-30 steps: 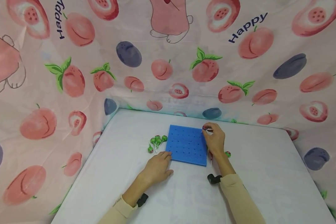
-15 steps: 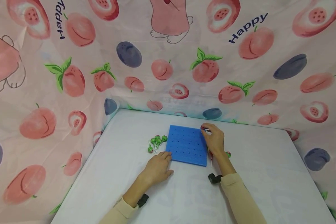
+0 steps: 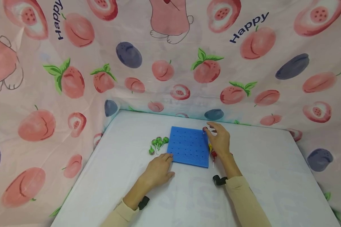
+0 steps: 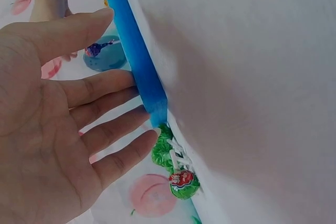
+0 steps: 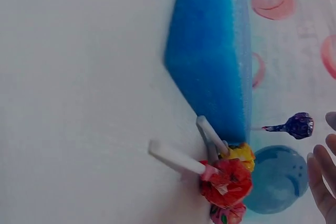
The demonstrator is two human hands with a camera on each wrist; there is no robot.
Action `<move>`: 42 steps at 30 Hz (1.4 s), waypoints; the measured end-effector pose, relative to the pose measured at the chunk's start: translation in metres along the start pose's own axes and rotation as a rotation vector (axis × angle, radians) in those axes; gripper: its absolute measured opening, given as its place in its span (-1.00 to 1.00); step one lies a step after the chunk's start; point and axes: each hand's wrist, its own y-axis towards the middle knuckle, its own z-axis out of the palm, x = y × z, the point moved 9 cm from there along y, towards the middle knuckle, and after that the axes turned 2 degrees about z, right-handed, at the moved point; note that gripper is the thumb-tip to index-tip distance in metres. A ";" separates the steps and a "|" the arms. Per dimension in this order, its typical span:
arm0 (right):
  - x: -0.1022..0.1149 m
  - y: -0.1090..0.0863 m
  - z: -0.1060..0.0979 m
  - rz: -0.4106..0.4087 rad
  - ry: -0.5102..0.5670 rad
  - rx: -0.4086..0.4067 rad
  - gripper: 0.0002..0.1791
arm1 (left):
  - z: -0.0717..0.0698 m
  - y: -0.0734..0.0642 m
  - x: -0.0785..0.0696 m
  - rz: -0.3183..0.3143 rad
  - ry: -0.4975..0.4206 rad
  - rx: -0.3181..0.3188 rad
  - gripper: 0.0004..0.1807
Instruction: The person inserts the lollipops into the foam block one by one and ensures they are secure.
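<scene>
A blue foam board point(image 3: 187, 147) with rows of small holes lies on the white table. At its far right corner a dark purple-wrapped lollipop point(image 5: 300, 125) stands with its stick in the board. My right hand point(image 3: 220, 140) is beside that lollipop, its fingers spread apart and a gap showing between them and the candy in the right wrist view. My left hand point(image 3: 157, 170) touches the board's near left corner with straight fingertips, the palm point(image 4: 37, 129) facing the wrist camera and the thumb held away.
Several green-wrapped lollipops point(image 3: 158, 142) lie in a bunch left of the board. Along its right side are a red lollipop point(image 5: 226, 182) and a yellow one point(image 5: 241, 155), sticks pointing outward. A fruit-printed cloth point(image 3: 164, 94) rises behind the table.
My right hand has let go of the purple lollipop, its fingers opening and drawing slightly right. The lollipop now stands by itself in the board. The left hand keeps its place.
</scene>
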 end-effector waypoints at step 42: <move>-0.018 -0.038 -0.003 0.152 -0.241 0.444 -0.76 | 0.001 0.001 -0.002 0.026 0.012 -0.023 -0.33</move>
